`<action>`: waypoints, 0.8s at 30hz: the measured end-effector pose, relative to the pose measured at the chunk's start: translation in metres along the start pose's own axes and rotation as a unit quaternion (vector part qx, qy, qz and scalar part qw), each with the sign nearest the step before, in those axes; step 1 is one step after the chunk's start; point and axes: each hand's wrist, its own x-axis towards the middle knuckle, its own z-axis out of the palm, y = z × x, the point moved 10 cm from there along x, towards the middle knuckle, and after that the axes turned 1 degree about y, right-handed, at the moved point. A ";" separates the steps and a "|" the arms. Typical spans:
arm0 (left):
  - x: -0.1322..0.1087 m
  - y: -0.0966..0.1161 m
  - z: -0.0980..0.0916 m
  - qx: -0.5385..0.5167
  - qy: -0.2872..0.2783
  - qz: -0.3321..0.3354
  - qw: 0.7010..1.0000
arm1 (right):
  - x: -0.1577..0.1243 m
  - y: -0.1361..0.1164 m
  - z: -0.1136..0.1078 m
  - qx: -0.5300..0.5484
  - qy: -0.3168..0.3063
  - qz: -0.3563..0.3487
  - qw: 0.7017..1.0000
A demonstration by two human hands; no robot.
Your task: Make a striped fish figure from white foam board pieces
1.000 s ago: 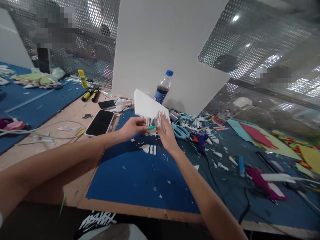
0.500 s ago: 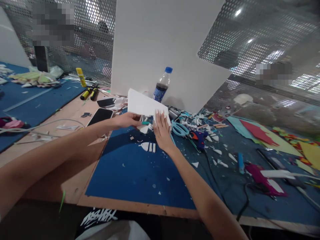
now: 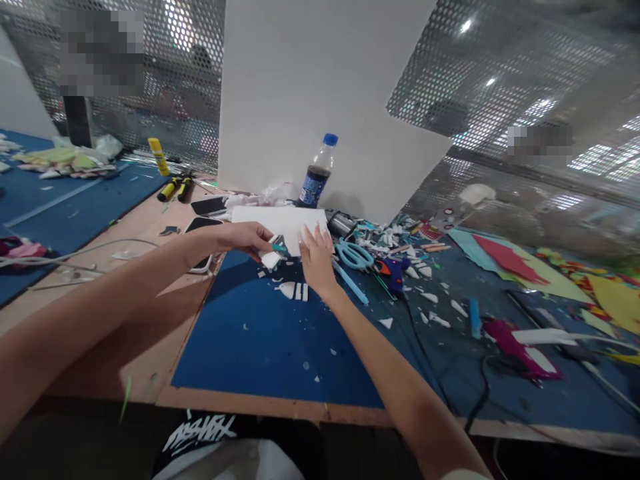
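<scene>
A teal cutter (image 3: pixel 278 247) is pinched in the left hand (image 3: pixel 245 238); the white sheet (image 3: pixel 280 223), just beyond, is pressed flat by the spread right hand (image 3: pixel 316 257). Fingertips near the blade risk being cut.

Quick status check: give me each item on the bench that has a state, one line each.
White sheet: lying flat, pressed by the right hand.
Teal knife: gripped in the left hand, at the sheet's edge.
Bottle: upright, blue cap on, dark drink low.
Phone: screen dark, partly behind the left wrist.
Scissors: lying on the mat; blades hidden.
</scene>
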 end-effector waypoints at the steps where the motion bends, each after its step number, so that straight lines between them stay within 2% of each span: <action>1: 0.001 0.003 0.001 0.012 0.001 0.016 1.000 | 0.001 -0.002 -0.005 0.048 0.011 -0.007 0.999; 4: 0.002 0.009 0.010 0.046 -0.015 0.054 0.997 | 0.004 -0.007 -0.015 0.152 0.004 -0.011 0.988; 9: 0.002 0.013 0.027 0.093 -0.047 0.097 0.990 | 0.001 -0.027 -0.010 0.210 -0.071 -0.053 0.974; 14: 0.005 0.011 0.032 0.133 -0.063 0.117 0.982 | 0.000 -0.027 -0.010 0.252 -0.072 -0.052 0.964; 19: 0.005 0.013 0.020 0.192 -0.050 0.116 0.973 | -0.001 -0.012 -0.016 0.295 -0.044 0.002 0.954; 24: 0.003 0.015 -0.007 0.289 0.027 0.102 0.951 | -0.004 0.004 -0.016 0.320 -0.013 0.066 0.945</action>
